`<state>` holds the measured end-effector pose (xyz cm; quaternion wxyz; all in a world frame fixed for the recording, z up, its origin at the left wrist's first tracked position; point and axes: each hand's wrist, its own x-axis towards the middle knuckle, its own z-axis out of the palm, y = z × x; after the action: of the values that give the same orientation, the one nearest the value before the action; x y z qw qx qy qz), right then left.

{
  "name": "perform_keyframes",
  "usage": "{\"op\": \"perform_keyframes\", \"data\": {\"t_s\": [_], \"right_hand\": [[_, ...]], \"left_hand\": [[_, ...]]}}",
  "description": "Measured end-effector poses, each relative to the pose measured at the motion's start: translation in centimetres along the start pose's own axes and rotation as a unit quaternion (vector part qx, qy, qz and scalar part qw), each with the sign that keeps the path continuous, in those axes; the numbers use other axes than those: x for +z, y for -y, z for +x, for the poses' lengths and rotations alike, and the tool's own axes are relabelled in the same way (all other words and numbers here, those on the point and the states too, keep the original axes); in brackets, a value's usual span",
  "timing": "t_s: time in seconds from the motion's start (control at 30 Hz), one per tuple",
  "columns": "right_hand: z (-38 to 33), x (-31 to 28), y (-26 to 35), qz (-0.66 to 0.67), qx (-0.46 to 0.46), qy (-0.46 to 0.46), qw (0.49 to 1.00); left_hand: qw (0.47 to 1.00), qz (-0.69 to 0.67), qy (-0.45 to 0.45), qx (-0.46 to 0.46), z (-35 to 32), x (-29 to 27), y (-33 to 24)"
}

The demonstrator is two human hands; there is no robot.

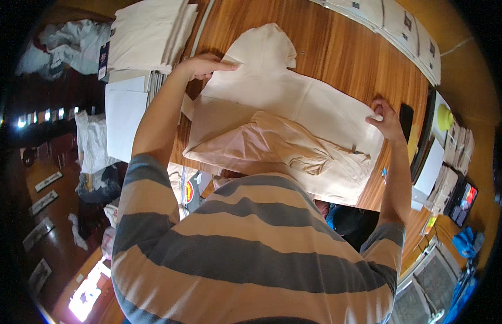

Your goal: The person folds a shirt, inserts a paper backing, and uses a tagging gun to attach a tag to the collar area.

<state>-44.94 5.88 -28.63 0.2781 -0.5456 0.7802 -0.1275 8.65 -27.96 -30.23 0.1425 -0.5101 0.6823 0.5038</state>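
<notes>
A cream hooded top [337, 102] lies spread on the wooden table [348, 43], its hood [264, 46] pointing away from me. A crumpled sleeve part [267, 143] is folded over its near half. My left hand [205, 66] grips the shoulder edge beside the hood, thumb on top and fingers partly hidden under the cloth. At the right edge of the top, my right hand [387, 119] pinches the cloth between thumb and bent fingers.
A stack of folded cream garments [148, 35] stands at the far left above white sheets [124, 121]. Packed garments [391, 21] line the far right edge. A dark oblong object [406, 121] lies beside my right hand; a lit phone [464, 202] is further right.
</notes>
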Motion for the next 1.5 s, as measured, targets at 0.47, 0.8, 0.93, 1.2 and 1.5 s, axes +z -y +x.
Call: {"op": "perform_keyframes", "data": {"t_s": [0.47,0.8,0.93,1.2,1.5], "right_hand": [[-21.5,3.2,1.4,-0.254,-0.067,0.019,0.965],[-1.3,5.5,20.1,-0.024,-0.101,-0.067,0.992],[8.7,13.2,26.2,0.033,-0.172,0.046,0.983],[8.2,8.1,24.7,-0.180,-0.461,-0.139,0.858],[3.9,9.2,20.6,-0.061,-0.273,-0.066,0.958]], "left_hand": [[0.970,-0.014,-0.064,0.235,-17.6,7.7,10.7],[0.911,0.074,-0.344,0.215,-16.9,14.0,4.4],[0.897,0.187,-0.299,0.267,-14.2,17.0,6.5],[0.914,0.140,-0.294,0.242,-14.8,17.5,6.9],[0.917,0.153,-0.283,0.237,-14.8,17.4,7.2]]}}
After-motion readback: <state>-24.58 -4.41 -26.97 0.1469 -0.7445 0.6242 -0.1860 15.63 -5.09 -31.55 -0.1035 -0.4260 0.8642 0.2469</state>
